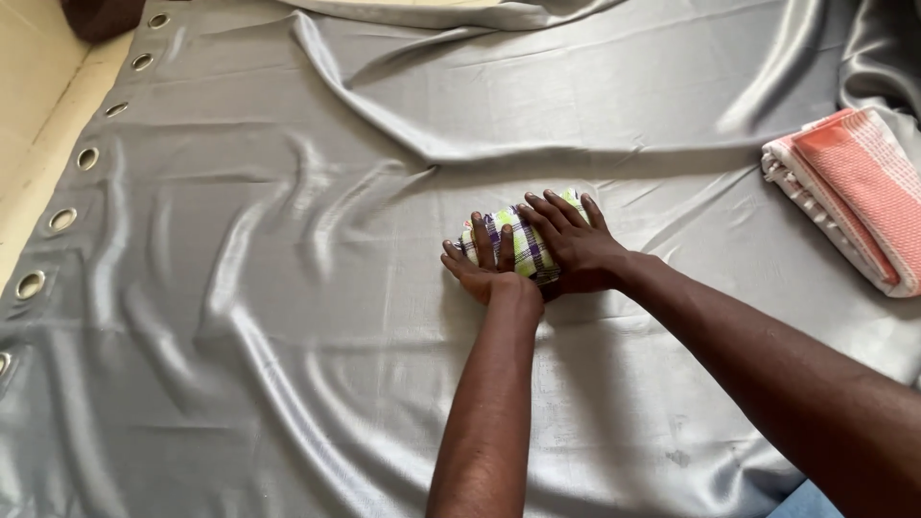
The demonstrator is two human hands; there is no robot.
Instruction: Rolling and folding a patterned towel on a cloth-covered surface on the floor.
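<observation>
A small checked cloth (527, 242) in green, purple and white lies folded into a tight bundle on the grey satin curtain (288, 288). My left hand (487, 266) grips its near left end, fingers laid over the top. My right hand (574, 245) presses flat on the bundle's right side, fingers spread and pointing left. Both hands cover much of the cloth.
A folded orange-and-white striped towel (859, 197) lies at the right edge. The curtain's metal eyelets (63, 219) run along the left edge beside a cream floor (29, 86). Wrinkles and a raised fold (384, 105) cross the curtain behind the hands.
</observation>
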